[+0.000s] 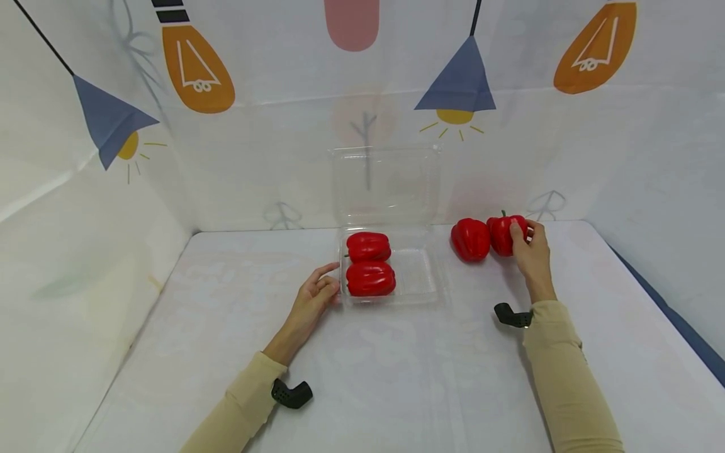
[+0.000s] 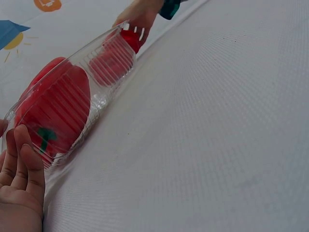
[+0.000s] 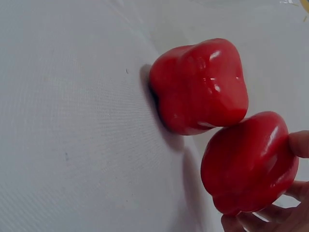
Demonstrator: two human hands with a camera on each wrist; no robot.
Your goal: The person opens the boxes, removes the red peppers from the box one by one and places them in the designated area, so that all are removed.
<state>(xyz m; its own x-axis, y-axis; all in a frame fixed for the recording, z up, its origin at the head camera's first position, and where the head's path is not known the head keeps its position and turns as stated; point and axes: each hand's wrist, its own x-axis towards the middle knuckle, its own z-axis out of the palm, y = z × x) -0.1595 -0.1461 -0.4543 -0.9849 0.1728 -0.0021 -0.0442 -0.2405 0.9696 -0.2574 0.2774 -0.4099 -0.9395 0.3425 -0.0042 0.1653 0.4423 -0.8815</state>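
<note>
At the right rear of the table, my right hand (image 1: 532,253) grips a red bell pepper (image 1: 503,235) between thumb and fingers. In the right wrist view, this held pepper (image 3: 248,164) is tilted, and its shadow falls apart from it. Close beside it is another red bell pepper (image 3: 200,89), resting on the table. A clear plastic clamshell container (image 1: 416,296) stands with its lid raised at the back. Two red bell peppers (image 1: 370,279) lie on their sides in its left half. The fingers of my left hand (image 1: 310,302) touch the container's left wall; the left wrist view shows them fairly straight.
A white cloth covers the table (image 1: 362,377). Behind it rises a white curtain (image 1: 272,151) printed with lamps and bulbs, close to the raised lid. A black wrist device (image 1: 291,394) sits at the left cuff, another (image 1: 512,316) at the right.
</note>
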